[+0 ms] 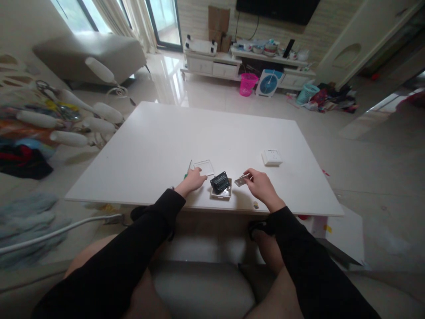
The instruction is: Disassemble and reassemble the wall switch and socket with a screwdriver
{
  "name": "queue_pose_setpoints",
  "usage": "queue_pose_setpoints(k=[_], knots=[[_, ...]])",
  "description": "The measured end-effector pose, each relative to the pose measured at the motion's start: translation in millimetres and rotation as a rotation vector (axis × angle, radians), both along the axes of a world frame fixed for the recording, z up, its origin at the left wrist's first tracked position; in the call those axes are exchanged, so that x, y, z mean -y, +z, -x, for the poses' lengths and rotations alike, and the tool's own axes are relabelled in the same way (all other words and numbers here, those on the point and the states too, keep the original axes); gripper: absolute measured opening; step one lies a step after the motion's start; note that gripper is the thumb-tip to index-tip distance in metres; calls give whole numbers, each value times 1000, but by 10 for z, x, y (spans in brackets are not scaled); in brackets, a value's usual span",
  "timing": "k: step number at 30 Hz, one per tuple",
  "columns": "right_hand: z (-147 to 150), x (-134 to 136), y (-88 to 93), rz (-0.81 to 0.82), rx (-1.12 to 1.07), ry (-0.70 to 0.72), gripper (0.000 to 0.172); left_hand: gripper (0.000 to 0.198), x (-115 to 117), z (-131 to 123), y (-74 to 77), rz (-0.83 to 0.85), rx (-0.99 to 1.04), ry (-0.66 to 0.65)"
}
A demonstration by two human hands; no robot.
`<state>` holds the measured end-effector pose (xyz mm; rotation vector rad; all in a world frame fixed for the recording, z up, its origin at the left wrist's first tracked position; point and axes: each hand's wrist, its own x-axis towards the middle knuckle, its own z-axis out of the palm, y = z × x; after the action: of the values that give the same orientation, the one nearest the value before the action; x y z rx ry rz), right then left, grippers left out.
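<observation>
My left hand (193, 179) rests on the white table (159, 146), fingers curled over the handle of a green screwdriver (188, 169), beside a clear flat cover plate (204, 167). A black switch module (219, 182) sits on a pale frame (222, 193) between my hands. My right hand (262, 184) pinches a small grey metal piece (241, 180) just right of the module. A white wall socket (272, 157) lies farther right. A tiny part (256, 204) lies near my right wrist.
The table's near edge (199, 204) is close to my knees. A pink basket (248, 83), a fan (268, 82) and a TV cabinet (212, 64) stand at the back. Cluttered items (49, 119) lie to the left, a sofa (89, 53) beyond.
</observation>
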<state>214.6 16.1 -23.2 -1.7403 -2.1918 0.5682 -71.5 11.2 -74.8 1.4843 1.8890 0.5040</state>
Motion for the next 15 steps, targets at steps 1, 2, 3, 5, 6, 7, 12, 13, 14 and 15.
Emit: queue_pose_setpoints(k=[1,2,3,5,6,7,12,13,14,15], knots=[[-45,-15,-18,19,34,-9,18,45,5,-20,41,19,-5,-13],[-83,-27,-39,39,66,-11,18,41,12,-46,78,17,0,-48],[-111,-35,-62,58,94,-7,18,38,22,-75,107,14,18,-93],[-136,-45,-110,94,140,15,19,30,51,-140,137,-8,45,-165],[-136,-47,-135,109,157,27,19,27,70,-173,138,-17,49,-184],[-130,-50,-159,120,170,36,20,24,91,-204,132,-25,47,-190],[-101,-94,-286,130,192,42,20,13,171,-297,90,-36,112,-178],[-104,-107,-315,129,193,38,21,13,178,-306,88,-32,127,-168],[-109,-120,-344,129,195,30,21,13,182,-314,89,-28,137,-151],[-116,-131,-371,131,199,18,22,13,183,-322,91,-24,144,-130]])
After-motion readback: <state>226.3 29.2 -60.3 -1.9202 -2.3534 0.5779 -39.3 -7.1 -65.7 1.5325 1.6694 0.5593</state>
